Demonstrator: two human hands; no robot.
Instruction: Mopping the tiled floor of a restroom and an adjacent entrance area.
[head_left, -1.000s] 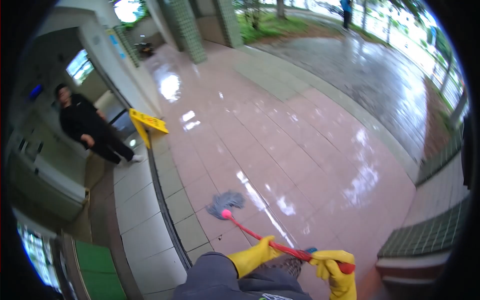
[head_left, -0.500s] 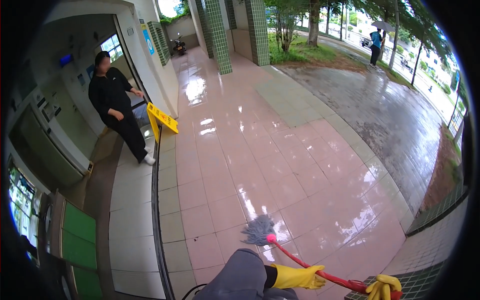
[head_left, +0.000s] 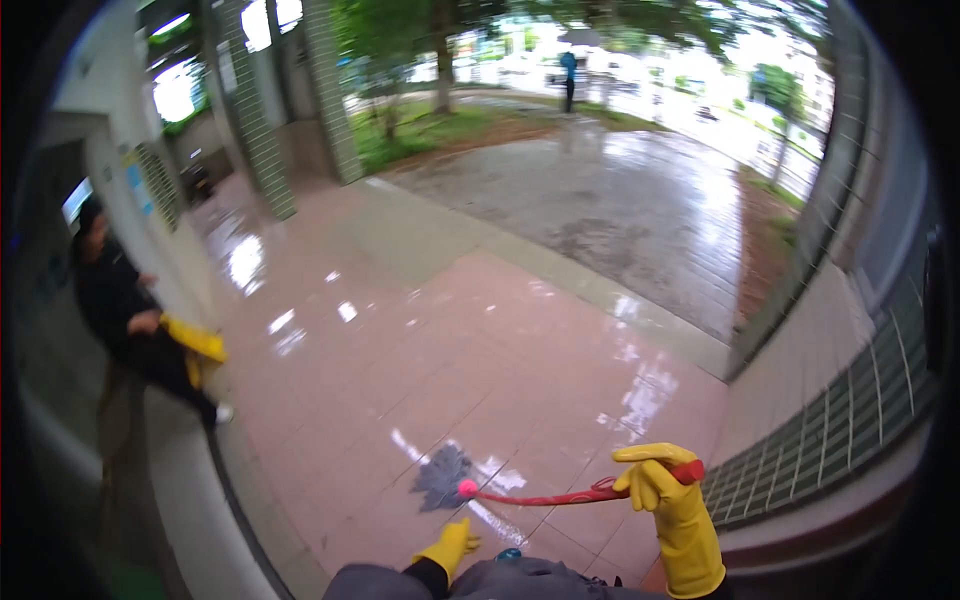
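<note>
A mop with a grey string head [head_left: 441, 478] rests on the wet pink tiles in front of me. Its red handle [head_left: 545, 499] runs rightward from a pink joint at the head. My right hand [head_left: 668, 500], in a long yellow rubber glove, is closed round the handle near its far end. My left hand [head_left: 449, 546], gloved in yellow too, is apart from the handle, just below the mop head. Its fingers look stretched out and it holds nothing visible.
A person in black [head_left: 130, 305] stands at the doorway on the left beside a yellow folding floor sign [head_left: 197, 340]. A green-tiled low wall [head_left: 810, 450] borders the right side. Tiled pillars [head_left: 250, 120] rise behind. Beyond the wet paving [head_left: 600, 210], someone holds an umbrella.
My view has turned to the right. The right hand has lifted with the handle's end, and the left hand has moved away from the shaft. The person in black now leans by the sign.
</note>
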